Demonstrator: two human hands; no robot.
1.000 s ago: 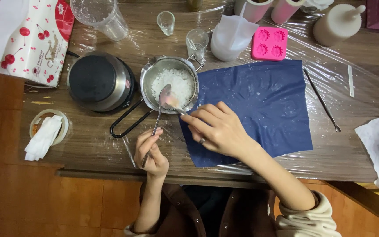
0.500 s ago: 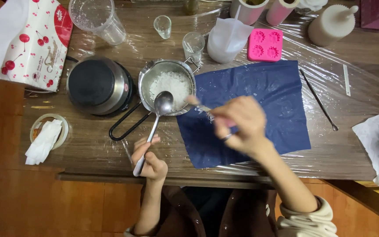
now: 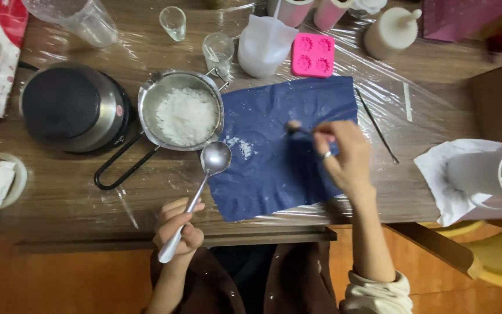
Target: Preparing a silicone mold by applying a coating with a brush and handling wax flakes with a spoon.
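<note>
The left hand point(image 3: 176, 228) closes its fingers around the handle end of a metal spoon point(image 3: 204, 179), whose empty bowl lies ahead of the fingertips, just below the saucepan point(image 3: 181, 110) of white flakes. The right hand point(image 3: 344, 156) pinches a small blurred utensil point(image 3: 295, 127), its tip left of the fingers, over the blue cloth point(image 3: 274, 168).

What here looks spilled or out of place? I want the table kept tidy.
White flakes lie scattered on the blue cloth beside the pan, right by the spoon in the left hand. Nothing else looks spilled.
</note>
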